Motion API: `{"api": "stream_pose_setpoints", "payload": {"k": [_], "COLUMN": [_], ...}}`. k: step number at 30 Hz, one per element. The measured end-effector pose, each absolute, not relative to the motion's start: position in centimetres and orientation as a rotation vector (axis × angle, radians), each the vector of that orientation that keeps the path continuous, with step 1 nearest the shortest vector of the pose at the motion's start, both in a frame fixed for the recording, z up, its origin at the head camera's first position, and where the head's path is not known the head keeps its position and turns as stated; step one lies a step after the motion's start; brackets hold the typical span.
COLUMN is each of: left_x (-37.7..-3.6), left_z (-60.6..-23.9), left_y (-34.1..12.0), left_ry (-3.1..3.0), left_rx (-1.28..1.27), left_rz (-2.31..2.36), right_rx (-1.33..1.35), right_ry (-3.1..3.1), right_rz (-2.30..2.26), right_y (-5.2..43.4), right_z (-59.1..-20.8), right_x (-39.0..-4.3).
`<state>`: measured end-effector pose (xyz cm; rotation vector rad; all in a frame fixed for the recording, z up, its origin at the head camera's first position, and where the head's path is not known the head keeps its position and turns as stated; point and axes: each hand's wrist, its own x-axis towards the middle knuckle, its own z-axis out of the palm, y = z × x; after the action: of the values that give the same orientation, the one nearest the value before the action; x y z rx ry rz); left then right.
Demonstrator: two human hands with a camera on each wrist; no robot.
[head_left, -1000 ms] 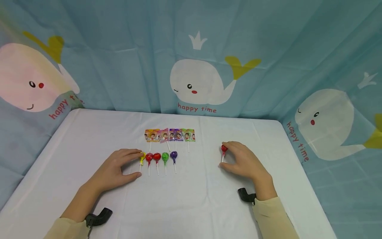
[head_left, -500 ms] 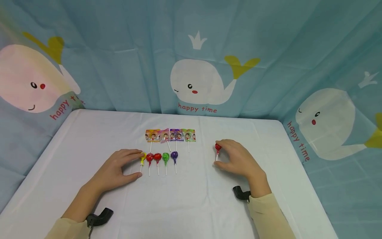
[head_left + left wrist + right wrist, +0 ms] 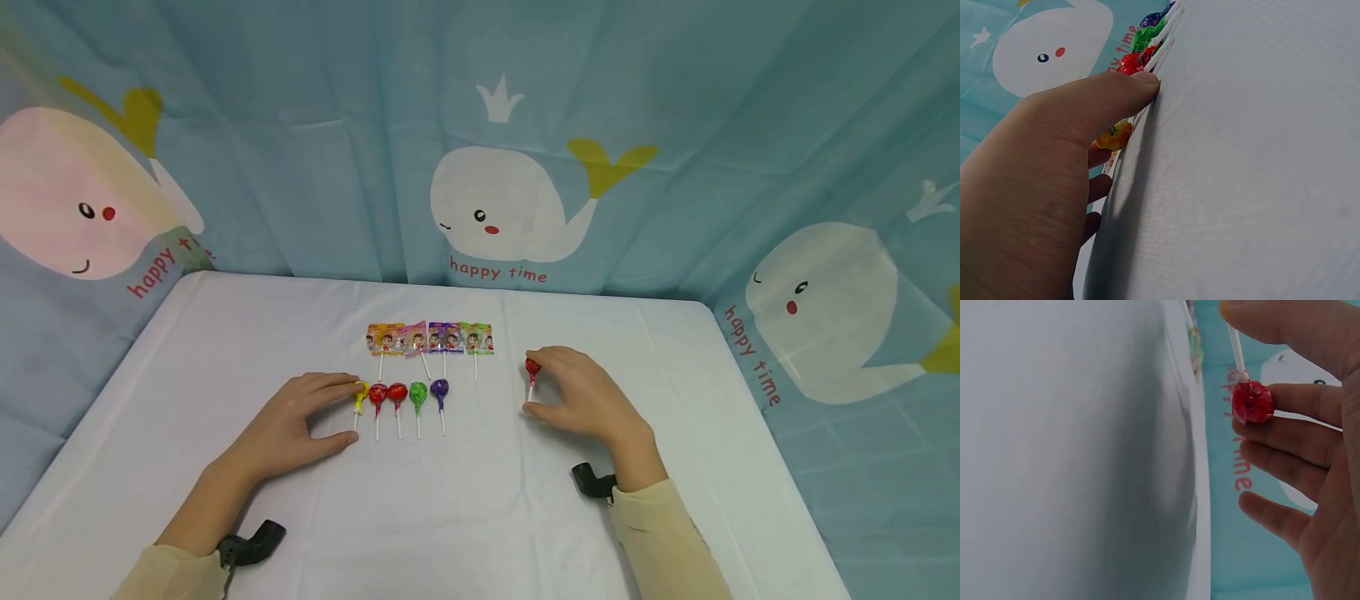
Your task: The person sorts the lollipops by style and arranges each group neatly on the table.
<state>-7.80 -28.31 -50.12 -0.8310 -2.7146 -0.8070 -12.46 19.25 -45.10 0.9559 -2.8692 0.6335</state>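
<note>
My right hand (image 3: 588,400) holds a red lollipop (image 3: 532,367) lengthwise, thumb at the stick end and fingers at the candy. In the right wrist view the red candy (image 3: 1252,402) hangs off the table, its white stick reaching the thumb. My left hand (image 3: 288,421) rests at the left end of a lollipop row, gripping a yellow lollipop (image 3: 361,398) between thumb and fingers. Right of it lie two red lollipops, one (image 3: 378,396) beside the other (image 3: 397,393), then a green lollipop (image 3: 417,395) and a purple lollipop (image 3: 439,390), sticks toward me.
Behind that row lie flat-wrapped lollipops: orange (image 3: 386,339), pink (image 3: 415,339), purple (image 3: 446,337) and green (image 3: 476,338). A white cloth (image 3: 450,517) covers the table. Blue whale-print curtains (image 3: 337,208) stand at its back and sides.
My right hand has moved left with the red lollipop, toward the row. My left hand and the lollipops on the table stay as they were.
</note>
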Motion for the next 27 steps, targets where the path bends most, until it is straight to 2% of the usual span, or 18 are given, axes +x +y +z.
{"api": "stream_pose_setpoints", "payload": {"k": [27], "left_x": [-7.9], "left_z": [-50.1], "left_y": [-28.4], "left_ry": [-2.703], "left_rx": [-0.847], "left_rz": [-0.805], "right_rx": [1.132], "right_ry": [-2.821], "right_rz": [0.605], "right_y": [14.4], "right_z": [-45.0], "right_x": [-12.7]}}
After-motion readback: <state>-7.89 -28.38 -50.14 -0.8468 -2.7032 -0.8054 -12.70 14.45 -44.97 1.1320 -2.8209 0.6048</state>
